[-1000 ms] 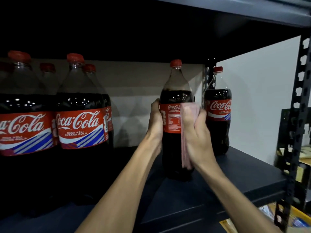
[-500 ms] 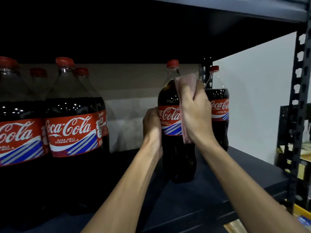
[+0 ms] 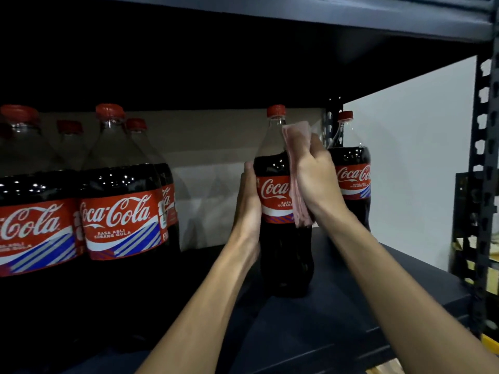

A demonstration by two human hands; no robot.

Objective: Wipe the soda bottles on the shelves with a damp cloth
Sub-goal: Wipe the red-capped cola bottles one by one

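Head view: bottle [image 3: 280, 255] stands on shelf [image 3: 324, 333], between both hands.
Left hand [image 3: 247, 209]: thumb and fingers wrapped round the bottle's side, steadying it.
Right hand [image 3: 318, 179]: curled on folded cloth [image 3: 297, 139], pressing it against the bottle's shoulder.
Risk: a hard wipe may tip it, or knock the neighbour [image 3: 353, 182] just right.
Count: 6 bottles, 1 cloth, 2 hands.
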